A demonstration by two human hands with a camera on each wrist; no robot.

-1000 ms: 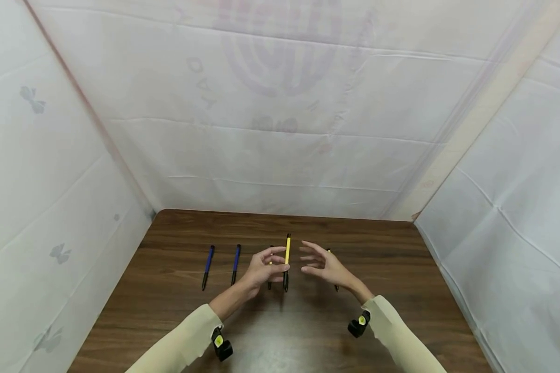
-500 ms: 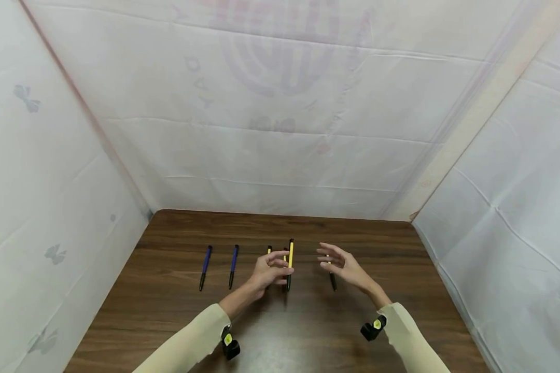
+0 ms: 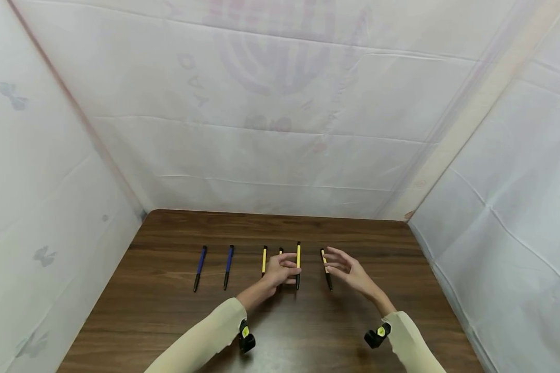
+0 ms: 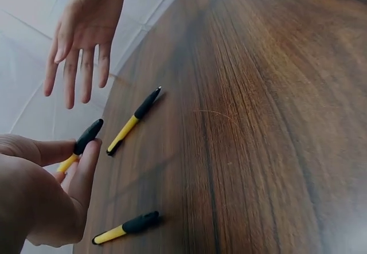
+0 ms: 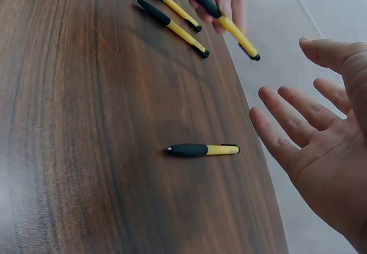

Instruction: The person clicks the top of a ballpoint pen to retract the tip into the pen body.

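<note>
Wooden table (image 3: 177, 311), yellow pen (image 3: 298, 264) in left grip (image 3: 282, 269)

yellow-black pens (image 3: 298, 265), seemingly blue pens (image 3: 199, 268), brown table (image 3: 168, 311).

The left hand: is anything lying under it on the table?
A yellow pen pokes out beyond the left hand, which grips another yellow pen. Most of the lying pen is hidden by the fingers.

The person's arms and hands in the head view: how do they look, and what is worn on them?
Both arms wear long, pale cream sleeves, the left sleeve and the right sleeve, ending at the wrists. Under each wrist sits a small black device with a round yellow-green mark. The left hand and right hand are bare, without gloves; no rings or cables show.
</note>
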